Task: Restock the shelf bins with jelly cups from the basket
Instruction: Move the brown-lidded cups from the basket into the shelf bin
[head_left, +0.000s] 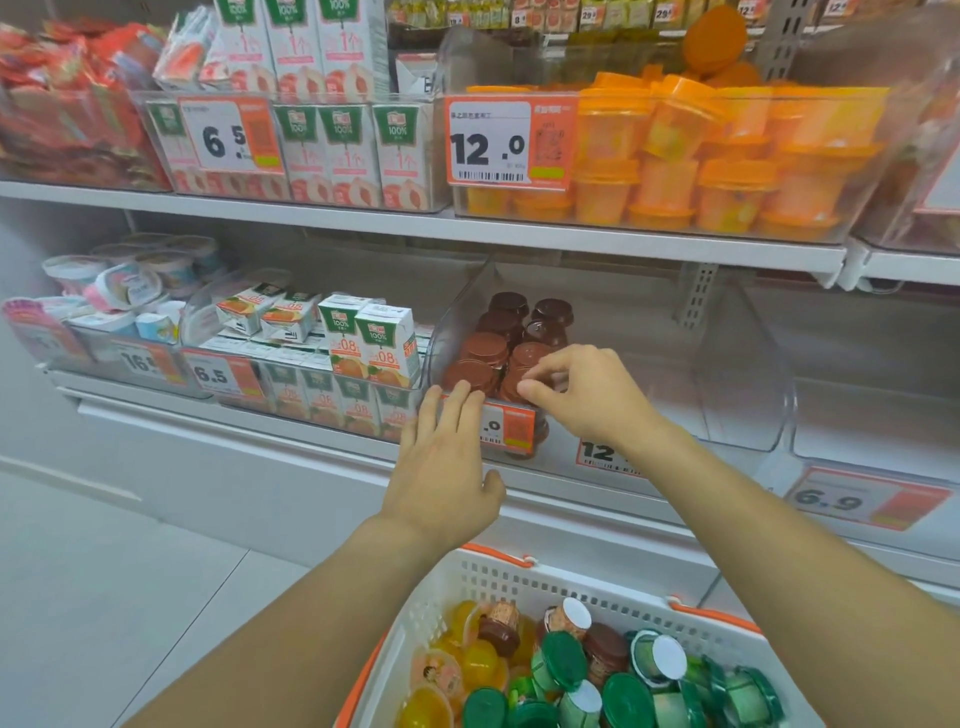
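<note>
- Mid-restock, seen from above: clear shelf bin (613, 332) on lower shelf, partly filled with brown-lidded jelly cups (498, 348) at its left.
- Right hand (587, 395) over front row, fingertips pinching a brown lid — apparently seating a cup.
- Left hand (447, 467) flat, fingers straight, resting against bin's front edge by the price tag (511, 428).
- White basket (519, 577) below, holding green, brown and yellow jelly cups.
- Likely next — let go, reach down to basket for another brown cup.

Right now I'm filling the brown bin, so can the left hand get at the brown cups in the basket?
Probably yes: the left hand is open, and the brown cups lie uncovered in the basket just below.
</note>
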